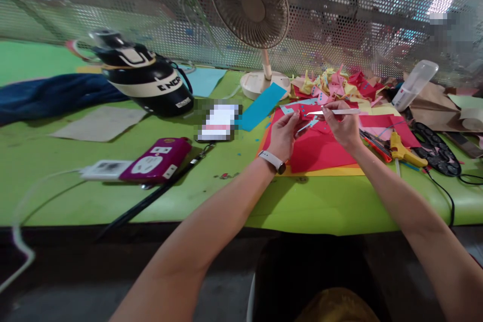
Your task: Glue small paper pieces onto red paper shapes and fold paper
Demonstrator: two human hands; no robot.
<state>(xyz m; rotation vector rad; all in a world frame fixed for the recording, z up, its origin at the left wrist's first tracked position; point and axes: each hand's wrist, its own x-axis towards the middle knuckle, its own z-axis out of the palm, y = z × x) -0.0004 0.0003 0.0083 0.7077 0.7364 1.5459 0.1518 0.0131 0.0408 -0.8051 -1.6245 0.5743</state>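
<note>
Bare forearms (213, 226) extend over the glossy green table covering (226, 191), perhaps for steadiness. The right hand (344, 127) is closed, pinching slim white pointed tweezers (350, 111) penlike, likely for precision; the left hand (283, 136) curls nearly closed, its hold unclear, beside a small pale-blue paper piece (312, 124) above flat rectangular red paper sheets (320, 153).
</note>
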